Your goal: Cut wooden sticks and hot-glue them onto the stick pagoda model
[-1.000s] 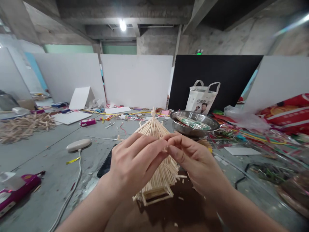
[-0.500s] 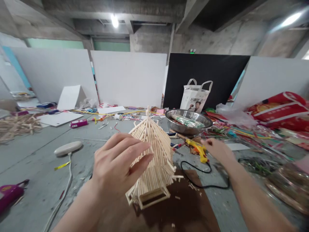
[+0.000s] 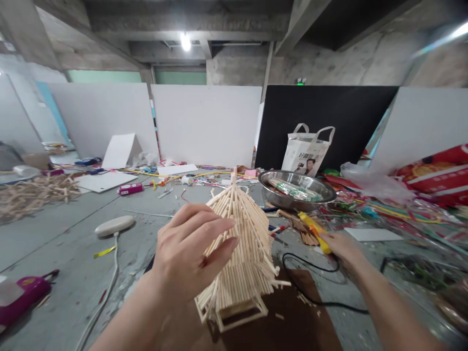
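A small pagoda-like model built of thin wooden sticks (image 3: 243, 258) stands on a brown board (image 3: 288, 321) in front of me. My left hand (image 3: 190, 253) rests against its sloping roof on the left side, fingers stretched along the sticks. My right hand (image 3: 338, 246) is out to the right, closed round the handle of a yellow glue gun (image 3: 312, 229) whose black cord (image 3: 310, 273) loops over the floor.
A steel bowl (image 3: 296, 187) with green items sits behind the model. A white tote bag (image 3: 307, 148) leans on a black panel. Loose sticks (image 3: 32, 192) lie at far left. A white puck with cable (image 3: 114, 225), a magenta tool (image 3: 25, 292), and colourful clutter (image 3: 383, 209) surround.
My right hand left the model's roof, reached right and took hold of the yellow glue gun, now lifting it. My left hand stayed on the roof.
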`<state>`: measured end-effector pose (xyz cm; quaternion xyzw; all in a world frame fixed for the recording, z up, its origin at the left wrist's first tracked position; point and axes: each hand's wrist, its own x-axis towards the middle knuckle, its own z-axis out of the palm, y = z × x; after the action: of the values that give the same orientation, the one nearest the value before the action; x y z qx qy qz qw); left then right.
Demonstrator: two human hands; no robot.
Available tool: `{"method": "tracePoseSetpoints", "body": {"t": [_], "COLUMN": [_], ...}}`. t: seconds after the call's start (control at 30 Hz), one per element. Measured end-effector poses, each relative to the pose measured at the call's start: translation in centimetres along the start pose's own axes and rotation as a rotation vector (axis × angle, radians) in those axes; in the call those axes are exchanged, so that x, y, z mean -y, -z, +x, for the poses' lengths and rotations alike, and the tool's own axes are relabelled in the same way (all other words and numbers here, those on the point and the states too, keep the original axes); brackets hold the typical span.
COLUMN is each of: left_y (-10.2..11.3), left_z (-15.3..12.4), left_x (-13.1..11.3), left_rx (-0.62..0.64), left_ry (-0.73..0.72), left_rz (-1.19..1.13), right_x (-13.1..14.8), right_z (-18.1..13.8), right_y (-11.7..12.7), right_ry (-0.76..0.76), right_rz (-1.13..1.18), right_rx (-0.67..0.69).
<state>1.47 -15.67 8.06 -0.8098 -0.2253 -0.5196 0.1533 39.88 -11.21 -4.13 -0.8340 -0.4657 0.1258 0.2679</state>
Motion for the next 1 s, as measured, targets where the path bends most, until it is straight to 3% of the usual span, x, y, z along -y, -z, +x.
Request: {"method": "tracePoseSetpoints", "body": {"t": [0.07, 0.13, 0.23, 0.33, 0.4, 0.43, 0.57, 0.73, 1.0], "left_y": [0.0, 0.0, 0.1, 0.1, 0.1, 0.1, 0.0, -0.2, -0.4], "left_z": [0.1, 0.1, 0.1, 0.0, 0.0, 0.0, 0.0, 0.1, 0.1], "left_x": [0.1, 0.1, 0.1, 0.1, 0.1, 0.1, 0.1, 0.1, 0.1], "left_rx": [-0.001, -0.001, 0.006, 0.014, 0.017, 0.017, 0.018, 0.026, 0.028], "left_ry": [0.008, 0.012, 0.013, 0.019, 0.020, 0.018, 0.008, 0.006, -0.002], "left_rz": [-0.003, 0.001, 0.005, 0.008, 0.013, 0.014, 0.008, 0.000, 0.011], "right_x": [0.5, 1.7, 4.6, 8.0, 10.2, 11.2, 14.2, 15.5, 14.8], "right_z": [-0.8, -1.7, -3.1, -4.9, -6.6, -7.5, -11.0, -13.4, -13.6], "right_y": [0.5, 1.3, 3.0, 4.5, 5.1, 5.3, 5.5, 4.8, 2.5], "right_ry": [0.013, 0.052, -0.017, 0.037, 0.153, 0.214, 0.506, 0.654, 0.789], "right_rz": [0.190, 0.529, 0.871, 0.999, 1.070, 1.095, 1.041, 0.850, 0.736], "right_rx": [0.007, 0.004, -0.003, 0.072, 0.171, 0.151, 0.168, 0.061, -0.003]}}
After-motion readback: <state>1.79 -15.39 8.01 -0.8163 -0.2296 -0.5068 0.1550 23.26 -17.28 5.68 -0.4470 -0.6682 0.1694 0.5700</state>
